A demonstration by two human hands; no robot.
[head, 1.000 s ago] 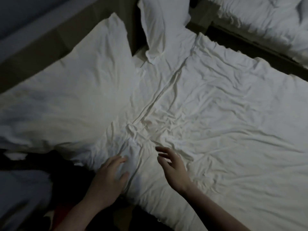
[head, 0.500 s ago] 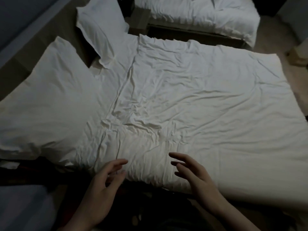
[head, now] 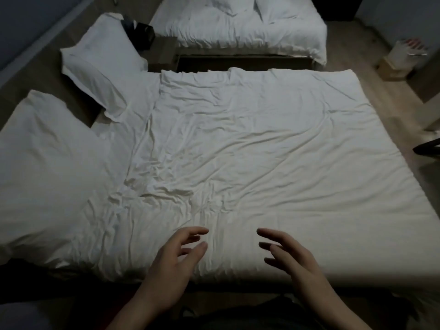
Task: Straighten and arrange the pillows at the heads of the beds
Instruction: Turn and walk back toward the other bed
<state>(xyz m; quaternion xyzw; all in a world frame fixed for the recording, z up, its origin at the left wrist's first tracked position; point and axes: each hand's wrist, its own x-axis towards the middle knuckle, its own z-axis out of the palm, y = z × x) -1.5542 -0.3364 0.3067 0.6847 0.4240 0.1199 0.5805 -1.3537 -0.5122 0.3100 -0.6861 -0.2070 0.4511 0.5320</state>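
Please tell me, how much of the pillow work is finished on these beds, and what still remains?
Looks done: on the near bed, the near pillow and the far pillow lie side by side at its head. In hand: nothing; the left hand and the right hand hover open over the duvet edge. Probably left: the far bed, whose pillows look rumpled.

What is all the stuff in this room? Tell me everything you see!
near bed: 1, white wrinkled cover, middle
pillows: 2, white, left at the near bed's head; the other lies farther back
far bed: 1, white, top, with bedding bunched on it
nightstand: 1, brown, between the beds
dark object: 1, black, on the nightstand
bin: 1, pale, top right on the floor
left hand: 1, open, over the near edge
right hand: 1, open, beside it
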